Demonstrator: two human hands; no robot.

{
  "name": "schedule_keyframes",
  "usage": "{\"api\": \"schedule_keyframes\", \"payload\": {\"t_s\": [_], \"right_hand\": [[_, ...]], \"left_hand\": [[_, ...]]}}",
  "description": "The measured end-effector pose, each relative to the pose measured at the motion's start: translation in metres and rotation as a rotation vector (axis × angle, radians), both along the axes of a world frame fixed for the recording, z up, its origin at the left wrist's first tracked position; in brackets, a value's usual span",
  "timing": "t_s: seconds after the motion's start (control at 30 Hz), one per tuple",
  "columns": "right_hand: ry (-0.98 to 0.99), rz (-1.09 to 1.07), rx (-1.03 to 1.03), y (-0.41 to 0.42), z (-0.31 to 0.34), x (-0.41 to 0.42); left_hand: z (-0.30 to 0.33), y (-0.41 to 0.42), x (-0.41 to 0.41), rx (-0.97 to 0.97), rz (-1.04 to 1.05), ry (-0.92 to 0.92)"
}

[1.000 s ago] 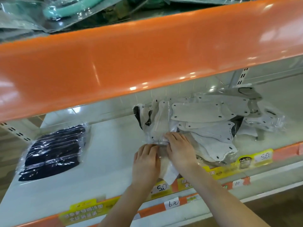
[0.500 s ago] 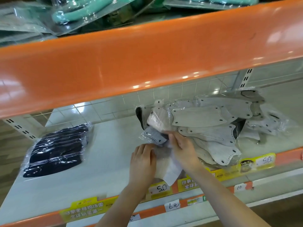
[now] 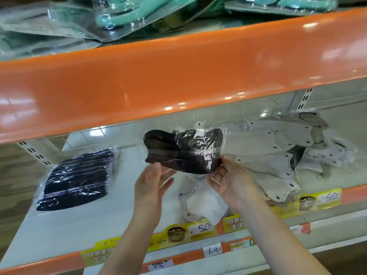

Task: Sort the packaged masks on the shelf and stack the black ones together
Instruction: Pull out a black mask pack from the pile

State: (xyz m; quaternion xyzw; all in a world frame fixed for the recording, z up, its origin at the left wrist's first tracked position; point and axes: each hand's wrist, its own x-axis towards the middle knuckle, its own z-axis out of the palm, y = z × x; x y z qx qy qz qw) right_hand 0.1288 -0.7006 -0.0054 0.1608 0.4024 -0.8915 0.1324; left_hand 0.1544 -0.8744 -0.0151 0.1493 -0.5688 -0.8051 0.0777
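Note:
A black mask in a clear wrapper [image 3: 184,150] is held up above the white shelf [image 3: 83,221]. My right hand [image 3: 228,180] pinches its lower right corner. My left hand [image 3: 150,187] is under its left end, palm up, fingers relaxed and touching the wrapper's lower edge. A stack of black packaged masks [image 3: 77,178] lies at the left of the shelf. A heap of grey and white packaged masks [image 3: 276,153] lies at the right, with a dark one partly showing underneath [image 3: 296,155]. A white packaged mask [image 3: 200,201] lies near the shelf's front edge.
The orange front of the upper shelf [image 3: 178,76] hangs low over the work space. Teal items in clear packs [image 3: 127,14] lie on top of it. Yellow price labels [image 3: 198,229] run along the lower shelf's front rail.
Both hands were pressing on the pale masks at the pile's left edge. Now the right hand has pulled out a black packaged mask and lifted it, and the left hand has turned palm up beneath it.

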Motion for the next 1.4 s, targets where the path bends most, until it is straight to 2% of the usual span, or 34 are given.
{"api": "schedule_keyframes", "payload": {"t_s": [0.1,0.17,0.3,0.43,0.53,0.6,0.67,0.77,0.9,0.97,1.03,1.1,1.17,1.2,1.27,1.4], "right_hand": [[0.043,0.011,0.091,-0.007,-0.007,0.005],[0.077,0.026,0.22,-0.011,-0.012,0.008],[0.176,0.026,0.57,-0.021,-0.023,0.009],[0.395,-0.071,0.93,-0.044,-0.04,0.013],[0.755,-0.139,1.367,-0.07,-0.049,0.02],[1.015,0.014,1.546,-0.088,-0.051,0.029],[1.119,0.257,1.628,-0.106,-0.052,0.04],[1.05,0.474,1.815,-0.132,-0.055,0.05],[1.003,0.541,1.746,-0.152,-0.046,0.045],[1.019,0.546,1.7,-0.16,-0.046,0.042],[1.052,0.503,1.667,-0.17,-0.047,0.041],[1.075,0.437,1.66,-0.18,-0.05,0.04],[1.091,0.361,1.667,-0.192,-0.048,0.038],[1.11,0.327,1.672,-0.198,-0.045,0.038],[1.147,0.289,1.67,-0.211,-0.04,0.037],[1.168,0.257,1.607,-0.237,-0.039,0.036]], "left_hand": [[0.002,-0.014,0.009,0.169,0.049,0.02],[0.001,-0.022,0.014,0.206,0.092,0.014],[-0.005,-0.04,0.024,0.061,0.197,-0.072],[-0.015,-0.064,0.032,-0.04,0.217,-0.18],[-0.022,-0.082,0.041,-0.091,0.206,-0.23],[-0.022,-0.091,0.048,-0.064,0.22,-0.234],[-0.019,-0.1,0.056,-0.02,0.241,-0.223],[-0.013,-0.118,0.067,-0.027,0.199,-0.195],[-0.006,-0.143,0.079,-0.079,0.142,-0.201],[-0.007,-0.156,0.081,-0.286,0.191,-0.187],[-0.01,-0.168,0.084,-0.613,0.283,-0.17],[-0.009,-0.18,0.088,-0.971,0.343,-0.028],[-0.014,-0.194,0.09,-1.357,0.215,0.204],[-0.018,-0.2,0.09,-1.486,0.132,0.259],[-0.025,-0.209,0.091,-1.633,0.042,0.282],[-0.032,-0.224,0.09,-1.676,0.217,0.308]]}}
